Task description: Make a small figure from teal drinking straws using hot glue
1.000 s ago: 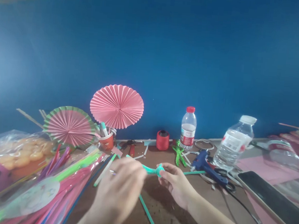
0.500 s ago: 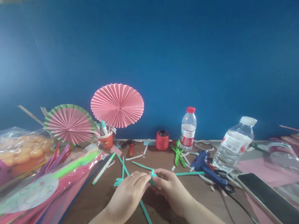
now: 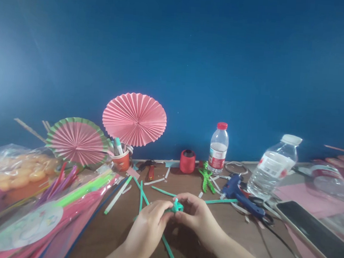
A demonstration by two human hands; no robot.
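Observation:
Both of my hands meet over the brown table (image 3: pixel 187 241) near its front. My left hand (image 3: pixel 148 226) and my right hand (image 3: pixel 196 214) pinch a small rolled teal paper strip (image 3: pixel 178 206) between their fingertips. The fingers of both are closed around it. More teal paper strips (image 3: pixel 141 192) lie on the table just beyond and under my hands. One long strip runs toward the front edge beneath my wrists.
Two pink pleated paper fans (image 3: pixel 134 119) stand at the back left beside an orange pen cup (image 3: pixel 122 161). Bags of coloured sticks (image 3: pixel 49 214) fill the left. A red thread spool (image 3: pixel 187 161), two water bottles (image 3: pixel 218 147), a blue glue gun (image 3: pixel 238 194), scissors and a phone (image 3: pixel 315 231) lie right.
My left hand came in from a blurred sweep and closed on the teal roll together with my right hand. Both hands dropped lower toward the table.

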